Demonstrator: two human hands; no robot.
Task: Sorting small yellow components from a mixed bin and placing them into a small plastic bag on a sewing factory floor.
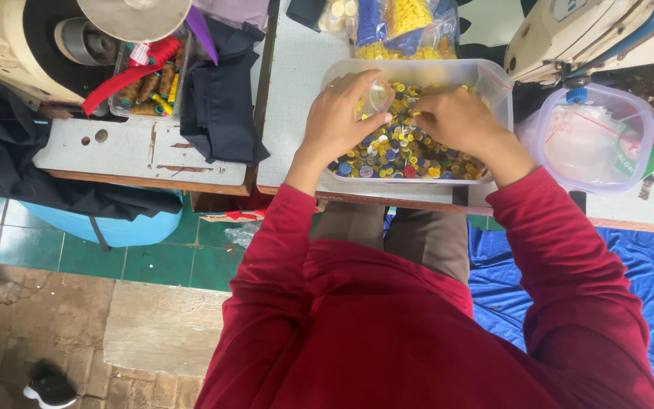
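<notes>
Buttons [403,151] fill the clear plastic tub [493,79] at twelve o'clock on the surface [289,91]. The left hand [338,113] is closed around a small clear bag [378,97]; the right hand [456,117] pinches among the buttons (what it grips is hidden). Sorting probably goes best with the bag's mouth held wide and low over the tub, one colour at a time.

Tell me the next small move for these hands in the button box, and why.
Probably drop the pinched button into the small clear bag held by the left hand. The right hand has its fingertips at the bag's mouth, above the clear tub of mixed buttons.
</notes>
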